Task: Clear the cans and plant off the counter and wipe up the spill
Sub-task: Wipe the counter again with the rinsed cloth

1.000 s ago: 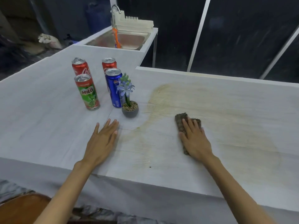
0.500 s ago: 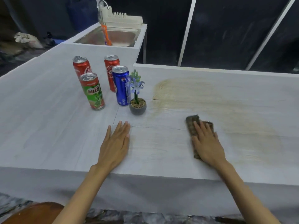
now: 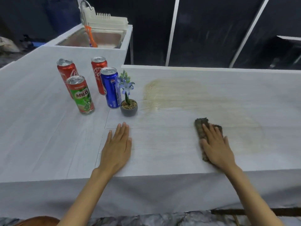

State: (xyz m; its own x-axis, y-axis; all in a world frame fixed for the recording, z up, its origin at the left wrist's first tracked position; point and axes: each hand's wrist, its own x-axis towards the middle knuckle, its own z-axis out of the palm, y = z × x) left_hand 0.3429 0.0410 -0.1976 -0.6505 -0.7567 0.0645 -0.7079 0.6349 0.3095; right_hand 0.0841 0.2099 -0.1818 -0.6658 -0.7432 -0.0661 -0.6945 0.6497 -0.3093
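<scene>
Several cans stand upright on the white counter (image 3: 40, 128): two red Coca-Cola cans (image 3: 66, 74) (image 3: 99, 72), a green Milo can (image 3: 81, 95) and a blue Pepsi can (image 3: 110, 87). A small potted plant (image 3: 128, 105) with purple flowers sits just right of the Pepsi can. A yellowish spill (image 3: 187, 95) spreads across the counter to the right of the plant. My right hand (image 3: 216, 147) presses flat on a brown cloth (image 3: 201, 128) at the spill's near edge. My left hand (image 3: 117, 147) lies flat on the counter, fingers together, in front of the plant.
A steel sink (image 3: 101, 38) with a tap, a white dish rack (image 3: 109, 22) and an orange brush (image 3: 90, 35) sits at the back left. Dark glass panels with white frames run behind the counter. The counter's front edge is just below my wrists.
My right hand has slid the cloth to the right and toward the front edge. The smear in front of the plant is gone. My left hand stays flat on the counter.
</scene>
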